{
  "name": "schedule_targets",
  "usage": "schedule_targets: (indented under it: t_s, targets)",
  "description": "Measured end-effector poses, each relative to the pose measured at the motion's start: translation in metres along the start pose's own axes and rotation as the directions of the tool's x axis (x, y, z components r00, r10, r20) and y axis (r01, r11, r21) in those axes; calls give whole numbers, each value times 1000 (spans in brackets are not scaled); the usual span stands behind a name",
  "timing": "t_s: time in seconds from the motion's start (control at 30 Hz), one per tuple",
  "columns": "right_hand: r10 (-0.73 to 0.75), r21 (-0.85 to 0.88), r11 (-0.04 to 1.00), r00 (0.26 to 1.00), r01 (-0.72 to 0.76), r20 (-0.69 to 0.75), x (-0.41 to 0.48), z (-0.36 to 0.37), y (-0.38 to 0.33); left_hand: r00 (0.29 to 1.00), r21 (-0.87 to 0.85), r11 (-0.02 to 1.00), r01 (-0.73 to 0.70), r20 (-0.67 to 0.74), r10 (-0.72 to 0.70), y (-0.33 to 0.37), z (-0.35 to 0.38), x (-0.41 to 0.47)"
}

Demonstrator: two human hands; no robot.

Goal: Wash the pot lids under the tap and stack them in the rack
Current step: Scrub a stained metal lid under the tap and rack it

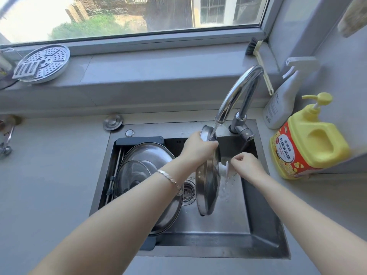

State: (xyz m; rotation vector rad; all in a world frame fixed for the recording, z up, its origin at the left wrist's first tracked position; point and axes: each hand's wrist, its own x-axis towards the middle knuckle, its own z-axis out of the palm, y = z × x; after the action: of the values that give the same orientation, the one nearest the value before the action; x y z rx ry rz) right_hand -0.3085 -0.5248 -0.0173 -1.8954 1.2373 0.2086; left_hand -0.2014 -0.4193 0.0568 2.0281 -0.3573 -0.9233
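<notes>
A home kitchen, at the sink under a window.
A steel sink [258, 225] set in a grey counter [49, 185], a chrome tap [236, 96] running, a yellow dish-soap pump bottle [309, 143], a spray bottle [282, 98] and pot lids [151, 155] racked in the basin show it.

Left hand [195, 148] grips steel lid [207, 187] on edge under running tap [236, 96]; right hand [246, 164] at white knob [225, 167].

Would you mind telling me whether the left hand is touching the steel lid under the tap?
Touching. The head view shows the left hand gripping the upper rim of the steel lid, fingers wrapped over its edge, holding it upright under the tap.
</notes>
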Motion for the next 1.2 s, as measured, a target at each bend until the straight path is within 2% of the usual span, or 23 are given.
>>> schedule_targets:
  t_s: [0.07,0.17,0.27,0.37,0.5,0.57,0.63,0.7,0.77,0.9,0.97,1.07,1.13,1.2]
  targets:
    - [40,88,996,996,-33,-82,4,-13,2,999,60,998,-4,36,2,10,6,5]
    - [90,295,954,989,-52,-116,12,-29,-1,996,155,986,-63,71,52,16,5,0]
    - [28,363,931,990,24,-136,23,-31,-7,990,183,974,-130,73,119,14,-5,-15]
    - [16,431,902,993,36,-118,31,-24,-25,990,250,959,-137,1,141,7,-21,-26]
    - [-19,371,929,1000,8,24,37,-22,-38,985,300,944,-138,-63,164,1,-38,-38]
    - [30,244,968,994,-54,100,28,-25,-40,983,297,944,-143,-65,169,-2,-45,-44]
    - [-7,146,989,971,-29,240,4,-22,-46,981,294,944,-150,-77,180,-4,-50,-50]
    - [-117,260,966,905,8,408,-28,-9,-53,978,260,953,-153,-98,184,-6,-56,-55]
    - [-231,351,934,861,67,453,-55,6,-54,977,185,971,-152,-123,176,-9,-63,-60]
    - [-322,321,917,913,235,251,-74,28,-43,981,85,988,-128,-136,139,-21,-73,-67]
    - [-340,345,898,928,272,154,-79,30,-40,989,-64,995,-74,-136,65,-25,-79,-72]
    - [-322,381,879,946,286,32,-86,27,-36,992,-322,946,46,-99,-82,-35,-98,-78]
    - [-291,382,886,956,261,22,-88,27,-32,988,-327,943,65,-111,-107,-52,-113,-81]
    - [-248,263,936,969,236,15,-88,33,-26,980,-275,956,100,-137,-142,-73,-124,-83]
